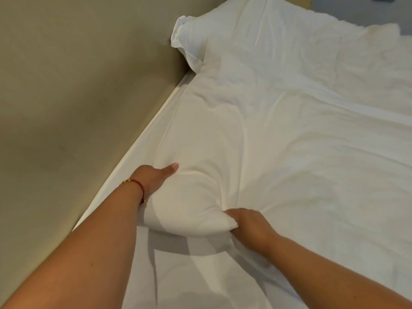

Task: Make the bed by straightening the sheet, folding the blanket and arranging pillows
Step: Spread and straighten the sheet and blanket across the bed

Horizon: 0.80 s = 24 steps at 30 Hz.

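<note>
A thick white blanket (278, 134) lies wrinkled across the bed, its near edge lifted off the white sheet (200, 275). My left hand (156, 177), with a red cord bracelet on the wrist, grips the blanket's edge near the wall; only the thumb shows on top, the fingers are hidden under the fabric. My right hand (247, 221) pinches a bunched corner of the same edge further right. A white pillow (223, 25) rests at the head of the bed, at the top of the view, partly under the blanket.
A beige wall (78, 85) runs along the left side of the bed, tight against the mattress edge (142, 148). A grey wall shows at the top right behind the pillow.
</note>
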{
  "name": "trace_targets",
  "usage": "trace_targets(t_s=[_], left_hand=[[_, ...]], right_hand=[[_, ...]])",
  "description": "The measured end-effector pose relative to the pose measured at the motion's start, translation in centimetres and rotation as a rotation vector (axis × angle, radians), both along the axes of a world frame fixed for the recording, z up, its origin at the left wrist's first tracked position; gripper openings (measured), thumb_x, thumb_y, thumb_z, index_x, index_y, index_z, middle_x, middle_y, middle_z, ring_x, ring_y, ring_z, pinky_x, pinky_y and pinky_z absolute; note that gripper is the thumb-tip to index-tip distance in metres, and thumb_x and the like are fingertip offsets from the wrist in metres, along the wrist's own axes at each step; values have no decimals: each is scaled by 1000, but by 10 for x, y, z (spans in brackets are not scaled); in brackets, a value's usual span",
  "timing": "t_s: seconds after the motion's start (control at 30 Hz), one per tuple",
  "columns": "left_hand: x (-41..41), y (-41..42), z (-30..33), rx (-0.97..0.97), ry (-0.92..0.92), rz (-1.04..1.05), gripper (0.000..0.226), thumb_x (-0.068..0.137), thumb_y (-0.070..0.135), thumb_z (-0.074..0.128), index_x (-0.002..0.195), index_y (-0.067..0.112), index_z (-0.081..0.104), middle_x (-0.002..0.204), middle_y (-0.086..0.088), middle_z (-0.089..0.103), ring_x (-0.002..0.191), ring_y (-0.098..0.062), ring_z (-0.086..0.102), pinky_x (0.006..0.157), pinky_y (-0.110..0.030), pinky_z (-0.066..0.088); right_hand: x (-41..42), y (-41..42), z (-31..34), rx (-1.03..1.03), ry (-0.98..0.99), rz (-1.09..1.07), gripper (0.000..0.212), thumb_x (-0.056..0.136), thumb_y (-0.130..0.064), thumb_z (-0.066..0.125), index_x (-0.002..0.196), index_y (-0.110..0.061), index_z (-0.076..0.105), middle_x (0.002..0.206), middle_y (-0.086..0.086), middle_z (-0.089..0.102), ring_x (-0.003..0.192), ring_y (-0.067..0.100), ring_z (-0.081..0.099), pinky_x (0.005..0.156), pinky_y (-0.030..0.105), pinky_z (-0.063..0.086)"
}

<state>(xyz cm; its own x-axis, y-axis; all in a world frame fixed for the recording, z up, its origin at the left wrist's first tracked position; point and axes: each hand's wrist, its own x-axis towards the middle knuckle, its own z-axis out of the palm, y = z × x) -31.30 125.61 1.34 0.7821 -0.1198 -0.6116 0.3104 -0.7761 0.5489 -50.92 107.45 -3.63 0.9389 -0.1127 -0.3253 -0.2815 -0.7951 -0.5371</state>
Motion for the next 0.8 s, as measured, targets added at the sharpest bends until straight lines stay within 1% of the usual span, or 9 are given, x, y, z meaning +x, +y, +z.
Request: trace_targets(t_s=[0.07,0.13,0.2,0.3,0.4,0.5,0.6,0.7,0.8], left_hand=[[-11,12,19,35,-26,-6,75,75,70,60,111,4,61,101,-8,62,89,-28,56,77,-33,39],[-25,24,40,59,-59,-13,75,74,71,60,110,5,62,103,-8,62,89,-28,57,77,-34,41],[-41,37,59,76,-83,-16,73,74,71,61,110,6,61,105,-8,62,91,-29,58,80,-34,42],[-73,54,83,97,-114,-6,73,74,69,63,110,5,62,108,-9,63,93,-30,58,81,-34,43],[-107,69,101,110,-163,20,76,73,68,65,115,4,61,103,-7,61,89,-29,57,78,-34,42],[-139,79,114,104,-194,24,71,74,67,65,111,7,60,98,-6,60,85,-28,56,77,-33,40],[-163,93,123,112,-226,13,68,74,67,64,106,7,61,89,-4,60,79,-26,56,75,-33,41],[-181,123,128,119,-212,1,71,73,69,64,105,6,63,95,-7,63,81,-28,59,74,-33,43],[-202,173,132,134,-182,4,70,73,68,65,106,7,63,102,-9,65,87,-29,60,76,-34,44]], right_hand=[[-7,3,23,43,31,37,30,87,-31,48,103,-17,69,106,2,71,100,22,64,81,30,46],[-18,11,44,87,22,72,24,87,-28,55,95,-10,69,99,6,72,95,24,64,79,31,47],[-33,19,60,116,0,100,18,87,-24,61,91,-9,69,96,7,72,93,23,64,76,29,45],[-64,33,87,186,-21,109,20,86,-25,64,83,-6,67,86,9,69,83,23,63,70,30,43],[-100,46,107,249,-23,111,21,85,-26,63,72,-9,61,72,4,59,69,15,52,63,29,37],[-136,56,123,285,-38,79,28,84,-25,62,62,-12,51,63,-1,49,61,10,41,59,28,32],[-166,71,138,335,-69,45,37,82,-22,63,52,-21,41,52,-7,42,52,5,35,54,23,28],[-189,101,153,384,-49,58,36,81,-17,64,52,-22,43,49,-8,42,50,3,36,50,15,27],[-209,149,163,444,-1,108,23,79,-13,63,60,-11,52,56,-5,43,55,5,37,54,20,29]])
